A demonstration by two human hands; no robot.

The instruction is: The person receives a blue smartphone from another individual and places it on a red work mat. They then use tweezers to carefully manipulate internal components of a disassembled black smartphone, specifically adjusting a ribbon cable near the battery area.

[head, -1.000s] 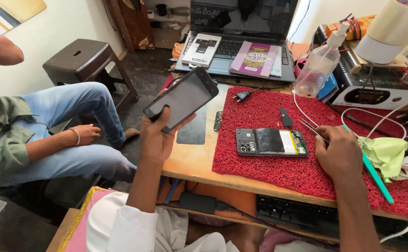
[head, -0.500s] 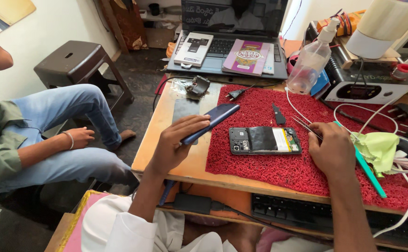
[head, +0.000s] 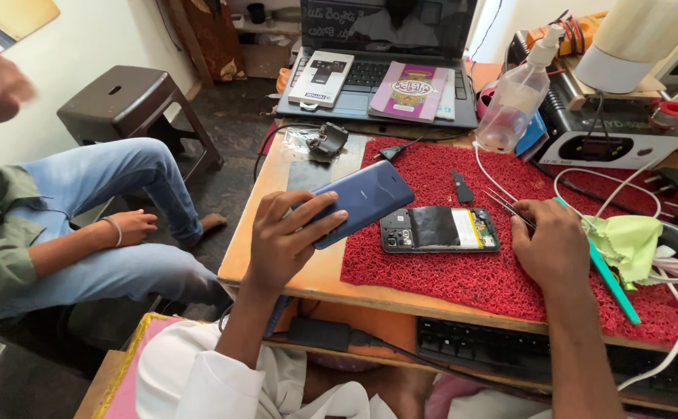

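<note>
Over the red mat, left hand clamps a blue back cover; right hand pinches tweezers beside the opened phone.

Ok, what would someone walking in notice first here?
Probably the opened phone lying back-off on the red mat in the middle of the desk. Just left of it, the left hand holds a blue back cover above the desk edge, while the right hand rests on the mat holding tweezers.
</note>
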